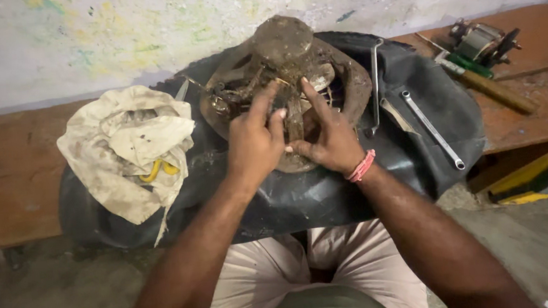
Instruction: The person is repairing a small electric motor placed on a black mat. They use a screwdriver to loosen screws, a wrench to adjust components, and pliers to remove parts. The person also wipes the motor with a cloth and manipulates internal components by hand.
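Head view: a rusty, dirt-caked motor (285,77) lies on a black rubber tube (414,164) spread over a low reddish desk (9,176) against a stained wall (121,36). Its rounded housing points toward the wall and its open, grimy side faces the person.

The left hand (254,142) is at the motor's centre with fingers loosely curled; its forefinger and thumb tips touch the inner parts, but whether they pinch anything cannot be told. The right hand (330,141) is spread open, fingers fanned, the forefinger pointing up against the central metal strip, gripping nothing. A pink band (362,166) circles the right wrist.

Left of the motor, on the tube, sits a crumpled dirty cloth (128,150) with something yellow (158,170) showing in its folds. Right of the motor, 2 spanners rest on the tube: a bent one (376,84) just beside the motor's rim and a straight one (433,130) further right. Beyond the tube, on the desk, lie a wooden-handled tool (495,88) and a small metal part (482,40). Below, the person's pale trousers (275,274) show between the forearms.
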The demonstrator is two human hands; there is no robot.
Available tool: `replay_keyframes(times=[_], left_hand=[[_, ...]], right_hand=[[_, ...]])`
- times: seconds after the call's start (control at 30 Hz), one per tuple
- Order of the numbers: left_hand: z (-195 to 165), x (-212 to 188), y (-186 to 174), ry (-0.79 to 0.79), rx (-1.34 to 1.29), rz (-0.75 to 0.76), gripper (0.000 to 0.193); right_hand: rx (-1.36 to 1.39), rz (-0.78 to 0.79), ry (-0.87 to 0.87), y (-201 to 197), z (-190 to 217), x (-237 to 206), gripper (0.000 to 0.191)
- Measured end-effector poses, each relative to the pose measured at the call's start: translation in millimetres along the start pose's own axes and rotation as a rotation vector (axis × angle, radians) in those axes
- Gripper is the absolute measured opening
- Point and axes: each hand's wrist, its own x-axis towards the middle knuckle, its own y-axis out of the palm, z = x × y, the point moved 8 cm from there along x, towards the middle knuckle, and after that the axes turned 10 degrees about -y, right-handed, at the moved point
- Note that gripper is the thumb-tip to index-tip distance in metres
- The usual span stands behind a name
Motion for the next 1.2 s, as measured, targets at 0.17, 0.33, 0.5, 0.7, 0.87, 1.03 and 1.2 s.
replay_keyframes(times=[0.17, 0.33, 0.5, 0.7, 0.87, 1.03, 1.2], left_hand=[[8.8, -3.9, 21.6, -0.102, -0.009, 0.112, 0.042], [-19.9, -20.9, 0.6, 0.146, -0.099, -0.071, 0.037], [-3.7, 3.4, -2.5, 0.05, 0.072, -0.008, 0.041], [-5.1, 6.9, 4.0, 0.079, 0.024, 0.076, 0.037], [-2.5, -2.2, -7.8, 0.019, -0.138, 0.116, 0.035], [-2.8, 7.9, -3.9, 0.078, 0.064, -0.033, 0.033], [13.7, 0.0, 12.3, -0.19, -0.123, 0.189, 0.038]], right_hand=[[-0.058, -0.037, -0.055, -2.6, 1.9, -0.1, 0.116], [0.019, -0.043, -0.027, -0.7, -0.3, 0.4, 0.115], [0.049, -0.046, -0.031, -0.3, 0.3, 0.8, 0.116], [0.088, -0.056, -0.055, -2.7, 4.8, -2.4, 0.116], [-0.026, -0.038, 0.032, -1.2, -0.7, -1.7, 0.119], [0.024, -0.053, -0.057, -1.8, 5.4, 1.6, 0.119], [0.006, -0.067, -0.072, -3.5, 5.9, 0.1, 0.116]])
